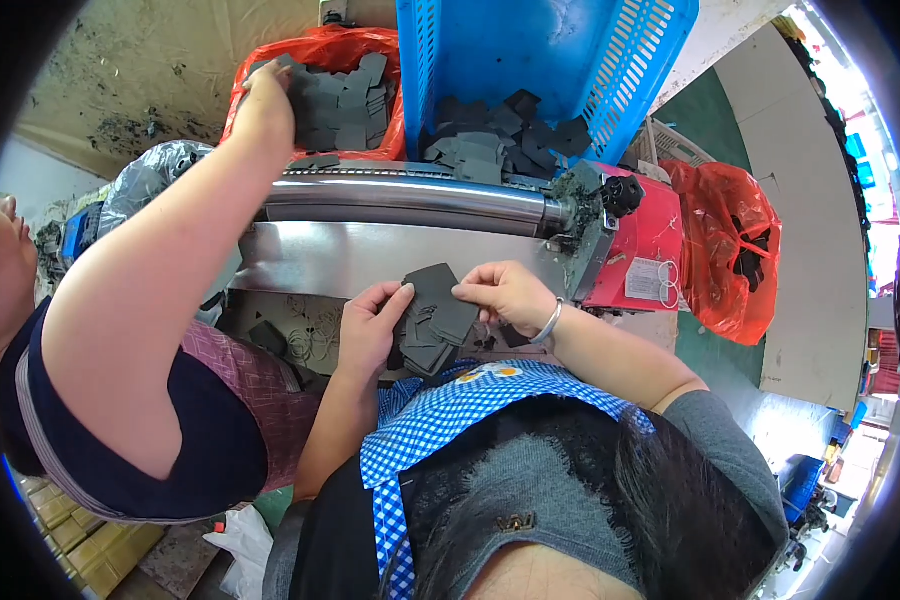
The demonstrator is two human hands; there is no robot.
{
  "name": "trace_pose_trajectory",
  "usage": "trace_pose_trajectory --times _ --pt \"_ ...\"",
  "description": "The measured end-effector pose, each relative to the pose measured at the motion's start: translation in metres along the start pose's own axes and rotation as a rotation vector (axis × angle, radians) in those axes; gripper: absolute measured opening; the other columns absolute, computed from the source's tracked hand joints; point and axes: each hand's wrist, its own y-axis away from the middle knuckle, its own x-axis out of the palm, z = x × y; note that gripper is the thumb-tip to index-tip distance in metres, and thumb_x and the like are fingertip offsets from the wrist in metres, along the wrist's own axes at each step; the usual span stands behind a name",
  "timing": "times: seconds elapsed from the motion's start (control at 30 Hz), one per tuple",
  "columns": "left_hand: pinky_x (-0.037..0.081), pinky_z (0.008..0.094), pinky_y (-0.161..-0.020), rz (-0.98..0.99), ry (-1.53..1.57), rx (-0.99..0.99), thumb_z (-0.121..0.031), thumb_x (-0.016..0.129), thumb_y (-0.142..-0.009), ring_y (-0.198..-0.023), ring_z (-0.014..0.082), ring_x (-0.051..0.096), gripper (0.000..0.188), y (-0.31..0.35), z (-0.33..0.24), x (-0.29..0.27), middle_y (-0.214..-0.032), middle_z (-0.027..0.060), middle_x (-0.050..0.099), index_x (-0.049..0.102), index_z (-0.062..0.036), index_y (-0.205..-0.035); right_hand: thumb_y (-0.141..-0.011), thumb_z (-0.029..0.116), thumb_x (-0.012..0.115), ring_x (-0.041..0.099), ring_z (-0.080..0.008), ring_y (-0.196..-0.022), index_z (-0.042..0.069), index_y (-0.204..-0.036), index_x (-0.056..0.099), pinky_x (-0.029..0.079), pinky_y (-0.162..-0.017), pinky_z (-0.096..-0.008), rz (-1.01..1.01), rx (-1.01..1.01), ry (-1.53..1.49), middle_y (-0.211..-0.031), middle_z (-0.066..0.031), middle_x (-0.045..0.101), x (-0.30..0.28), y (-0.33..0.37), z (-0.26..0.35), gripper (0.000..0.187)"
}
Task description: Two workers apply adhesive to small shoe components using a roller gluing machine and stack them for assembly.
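In front of my apron, my left hand (371,325) grips a loose stack of thin dark grey flat pieces (427,345), its thumb pressed on the near side. My right hand (512,298), with a metal bangle on the wrist, pinches the right edge of a dark grey piece (433,286) at the top of that stack. Both hands are closed, close together, just on the near side of a machine with a long shiny metal roller (410,200). The fingers under the stack are hidden.
Beyond the roller stand a red plastic bag (391,135) of grey pieces and a blue crate (510,60) holding more. A co-worker's hand (268,85) reaches into that bag from the left. The machine's red end housing (638,240) and another red bag (728,250) are at right.
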Motion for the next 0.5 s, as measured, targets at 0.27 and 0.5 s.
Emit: trace_pose_trajectory --times 0.27,0.5 --pt "0.042 0.0184 -0.059 0.013 -0.001 -0.023 -0.013 0.061 -0.083 -0.065 0.0046 0.053 0.015 -0.002 0.004 -0.007 -0.073 -0.0007 0.061 0.064 0.0011 -0.086 -0.085 0.022 0.058 0.056 -0.0096 -0.049 0.002 -0.088 0.057 0.041 -0.041 -0.0178 -0.034 0.171 -0.300 -0.071 -0.0052 0.060 -0.011 0.000 0.002 0.020" --pt "0.040 0.0182 -0.056 -0.038 -0.121 0.004 -0.015 0.061 -0.083 -0.061 0.0032 0.049 0.016 -0.001 0.002 0.000 -0.068 -0.0026 0.058 0.064 0.0004 -0.079 -0.088 0.022 0.055 0.052 -0.0068 -0.045 0.004 -0.088 0.056 0.037 -0.040 -0.0175 -0.081 -0.086 -0.010 -0.068 -0.0032 0.059 -0.007 -0.002 0.005 0.018"
